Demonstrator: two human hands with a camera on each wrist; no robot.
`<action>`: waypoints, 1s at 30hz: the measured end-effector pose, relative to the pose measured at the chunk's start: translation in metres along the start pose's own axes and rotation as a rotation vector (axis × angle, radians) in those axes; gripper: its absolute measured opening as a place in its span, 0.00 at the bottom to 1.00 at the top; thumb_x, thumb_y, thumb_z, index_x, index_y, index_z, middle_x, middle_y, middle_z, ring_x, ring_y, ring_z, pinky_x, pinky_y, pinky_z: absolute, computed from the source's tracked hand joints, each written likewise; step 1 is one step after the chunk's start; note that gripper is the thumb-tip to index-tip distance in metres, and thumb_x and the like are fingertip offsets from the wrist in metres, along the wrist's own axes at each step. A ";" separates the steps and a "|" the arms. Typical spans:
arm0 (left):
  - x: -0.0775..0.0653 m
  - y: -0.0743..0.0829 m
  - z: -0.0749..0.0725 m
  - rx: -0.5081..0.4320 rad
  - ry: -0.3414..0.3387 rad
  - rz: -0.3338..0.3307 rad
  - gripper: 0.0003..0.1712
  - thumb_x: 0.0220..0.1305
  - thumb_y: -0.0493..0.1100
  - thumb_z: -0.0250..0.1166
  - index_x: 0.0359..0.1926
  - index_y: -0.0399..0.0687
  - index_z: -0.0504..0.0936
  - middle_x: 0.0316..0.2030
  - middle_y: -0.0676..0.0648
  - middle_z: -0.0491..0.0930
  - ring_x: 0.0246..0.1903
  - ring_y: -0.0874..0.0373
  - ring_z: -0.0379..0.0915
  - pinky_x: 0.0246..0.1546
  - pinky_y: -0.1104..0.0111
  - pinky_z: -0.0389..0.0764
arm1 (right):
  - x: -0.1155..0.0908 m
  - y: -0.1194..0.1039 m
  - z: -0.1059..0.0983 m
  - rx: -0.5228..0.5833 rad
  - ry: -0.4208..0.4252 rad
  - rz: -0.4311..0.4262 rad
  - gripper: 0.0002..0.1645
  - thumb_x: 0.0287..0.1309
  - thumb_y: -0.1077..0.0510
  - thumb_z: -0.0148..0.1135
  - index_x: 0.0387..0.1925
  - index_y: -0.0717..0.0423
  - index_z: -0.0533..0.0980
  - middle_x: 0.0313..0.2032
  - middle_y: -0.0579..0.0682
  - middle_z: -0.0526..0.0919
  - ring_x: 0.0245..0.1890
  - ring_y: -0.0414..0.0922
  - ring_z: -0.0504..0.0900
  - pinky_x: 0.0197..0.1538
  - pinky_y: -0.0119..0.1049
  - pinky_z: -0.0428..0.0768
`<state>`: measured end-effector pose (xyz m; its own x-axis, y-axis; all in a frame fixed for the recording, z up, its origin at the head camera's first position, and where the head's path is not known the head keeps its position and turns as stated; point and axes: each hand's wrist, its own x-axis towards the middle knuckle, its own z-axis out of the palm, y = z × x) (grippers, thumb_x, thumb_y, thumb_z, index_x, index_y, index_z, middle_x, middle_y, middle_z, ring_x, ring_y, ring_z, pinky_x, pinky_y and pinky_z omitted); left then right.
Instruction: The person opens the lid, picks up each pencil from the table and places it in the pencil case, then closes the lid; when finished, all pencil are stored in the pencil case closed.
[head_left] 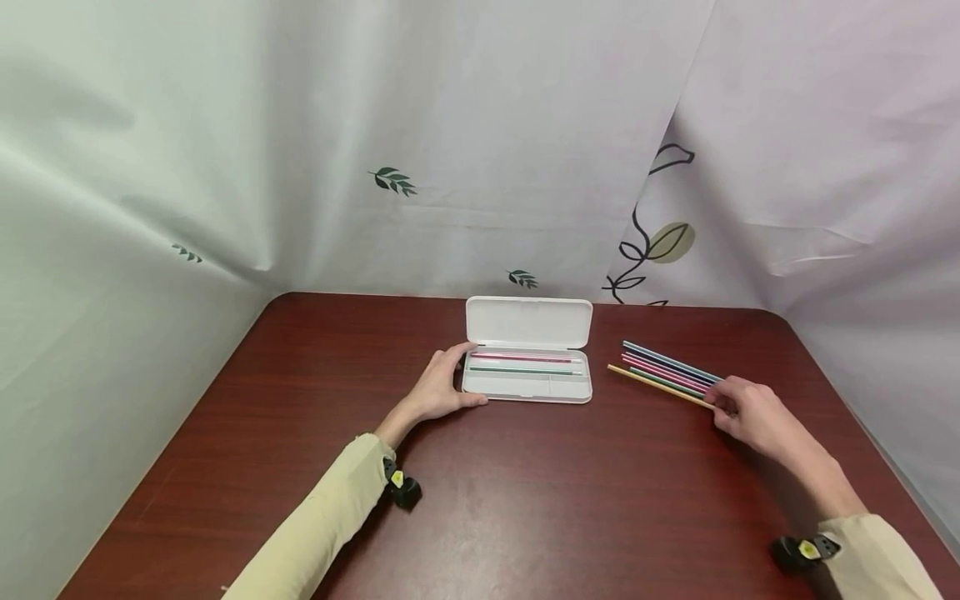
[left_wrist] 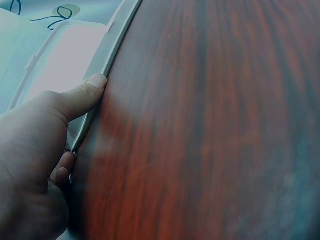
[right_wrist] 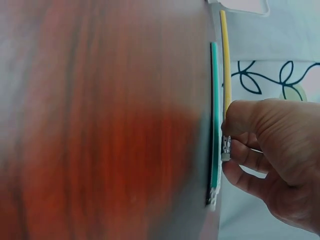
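A white pencil case (head_left: 517,387) stands with its lid raised near the far edge of the table. Inside lie a pink pencil (head_left: 522,358) and a green pencil (head_left: 525,371). My left hand (head_left: 432,390) holds the case's left end, thumb at the front edge and fingers toward the back. Over on the right, my right hand (head_left: 759,418) pinches a yellow pencil (right_wrist: 226,65) near its eraser end. In the right wrist view this pencil is raised off the table. Several blue, pink and green pencils (head_left: 671,362) lie side by side just beyond it.
The dark red wooden table (head_left: 555,500) has rounded far corners. A pale curtain (head_left: 450,125) with leaf prints hangs behind it and along both sides. Each sleeve carries a small black wrist camera.
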<state>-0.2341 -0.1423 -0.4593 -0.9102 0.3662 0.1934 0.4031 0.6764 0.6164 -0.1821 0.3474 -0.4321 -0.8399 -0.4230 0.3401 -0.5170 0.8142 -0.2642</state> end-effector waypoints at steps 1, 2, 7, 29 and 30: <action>0.000 0.000 0.000 0.000 0.001 0.000 0.53 0.45 0.49 0.82 0.71 0.44 0.67 0.52 0.44 0.77 0.49 0.49 0.65 0.51 0.57 0.70 | 0.002 -0.001 0.000 0.002 0.001 -0.007 0.15 0.39 0.74 0.71 0.30 0.57 0.78 0.27 0.41 0.74 0.26 0.37 0.70 0.28 0.39 0.72; 0.000 0.000 0.000 -0.001 0.000 0.000 0.54 0.45 0.49 0.82 0.71 0.44 0.67 0.52 0.43 0.77 0.49 0.49 0.65 0.51 0.57 0.70 | 0.003 -0.002 0.000 0.004 0.004 -0.014 0.15 0.39 0.74 0.71 0.30 0.57 0.78 0.27 0.41 0.74 0.26 0.38 0.71 0.28 0.39 0.72; 0.001 -0.001 0.000 0.002 0.003 0.005 0.53 0.45 0.49 0.82 0.71 0.43 0.67 0.53 0.44 0.77 0.49 0.49 0.65 0.51 0.57 0.69 | 0.013 -0.007 0.001 0.008 0.015 -0.044 0.15 0.38 0.74 0.71 0.30 0.57 0.79 0.27 0.41 0.74 0.26 0.39 0.71 0.28 0.39 0.72; 0.001 0.000 0.001 0.006 0.007 0.003 0.53 0.45 0.49 0.82 0.70 0.43 0.66 0.56 0.43 0.75 0.49 0.49 0.66 0.51 0.57 0.70 | 0.062 -0.037 0.009 0.050 -0.023 -0.099 0.13 0.41 0.74 0.68 0.31 0.59 0.80 0.28 0.44 0.75 0.27 0.42 0.72 0.30 0.40 0.72; 0.001 0.000 0.001 0.006 0.006 0.003 0.53 0.45 0.49 0.82 0.71 0.43 0.66 0.55 0.43 0.75 0.49 0.49 0.66 0.51 0.57 0.70 | 0.064 -0.039 0.009 0.053 -0.028 -0.100 0.13 0.42 0.74 0.68 0.31 0.59 0.80 0.28 0.45 0.75 0.27 0.42 0.72 0.30 0.40 0.73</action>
<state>-0.2348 -0.1417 -0.4602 -0.9096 0.3642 0.2001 0.4064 0.6789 0.6115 -0.2174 0.2851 -0.4084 -0.7877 -0.5124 0.3422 -0.6056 0.7458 -0.2774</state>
